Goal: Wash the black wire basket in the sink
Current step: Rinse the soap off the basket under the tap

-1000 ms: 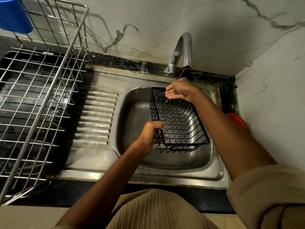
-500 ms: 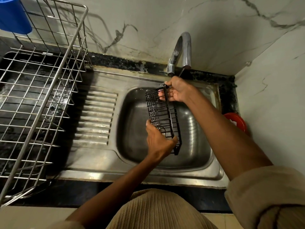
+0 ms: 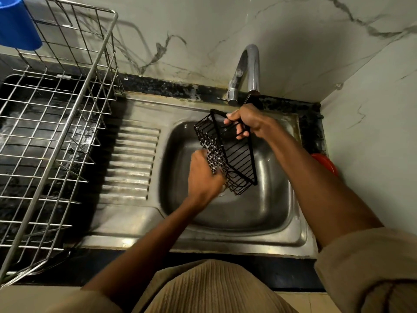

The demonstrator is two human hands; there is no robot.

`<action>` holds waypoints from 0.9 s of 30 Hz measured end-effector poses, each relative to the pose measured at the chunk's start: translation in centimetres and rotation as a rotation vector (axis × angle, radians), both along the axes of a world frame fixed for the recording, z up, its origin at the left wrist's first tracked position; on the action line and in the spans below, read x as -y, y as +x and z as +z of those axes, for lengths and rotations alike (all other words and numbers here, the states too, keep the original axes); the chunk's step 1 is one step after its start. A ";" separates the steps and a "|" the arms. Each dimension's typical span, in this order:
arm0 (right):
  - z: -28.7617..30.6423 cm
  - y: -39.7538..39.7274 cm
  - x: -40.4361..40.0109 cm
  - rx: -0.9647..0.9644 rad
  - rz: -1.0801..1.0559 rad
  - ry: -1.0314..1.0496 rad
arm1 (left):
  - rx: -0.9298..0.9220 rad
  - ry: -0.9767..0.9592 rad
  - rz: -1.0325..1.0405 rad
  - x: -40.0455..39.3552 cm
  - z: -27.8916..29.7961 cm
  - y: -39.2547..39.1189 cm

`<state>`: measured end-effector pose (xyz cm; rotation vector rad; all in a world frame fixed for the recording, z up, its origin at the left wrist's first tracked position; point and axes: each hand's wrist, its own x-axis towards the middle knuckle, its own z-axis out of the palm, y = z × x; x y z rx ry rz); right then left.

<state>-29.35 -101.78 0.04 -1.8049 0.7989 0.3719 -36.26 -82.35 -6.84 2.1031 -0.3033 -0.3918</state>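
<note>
Steel sink [image 3: 282, 224] — black wire basket [image 3: 237, 159] tilted inside, empty. Right hand [image 3: 248, 120] grasps its rim; left hand [image 3: 204, 175] blurred against its base, grip unclear.

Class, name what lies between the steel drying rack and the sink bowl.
In the head view, the ribbed draining board lies between the drying rack and the sink bowl.

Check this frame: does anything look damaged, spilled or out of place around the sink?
Nothing stands out. The right hand grips the rim of the black wire basket, tilted over the sink as washing would require, while the left hand rubs its side. The dish rack sits upright beside it.
</note>
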 end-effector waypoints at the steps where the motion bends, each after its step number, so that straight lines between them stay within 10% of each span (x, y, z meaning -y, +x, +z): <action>1: 0.0 0.0 0.2 0.011 0.064 -0.020 | 0.003 -0.010 0.045 0.0 0.5 1.2; 12: 1.5 0.2 2.2 0.034 0.413 0.093 | 0.288 0.120 -0.231 0.8 3.8 10.0; 27: -0.9 0.2 0.3 0.184 0.456 -0.388 | -0.384 -0.089 -0.402 1.3 6.7 9.6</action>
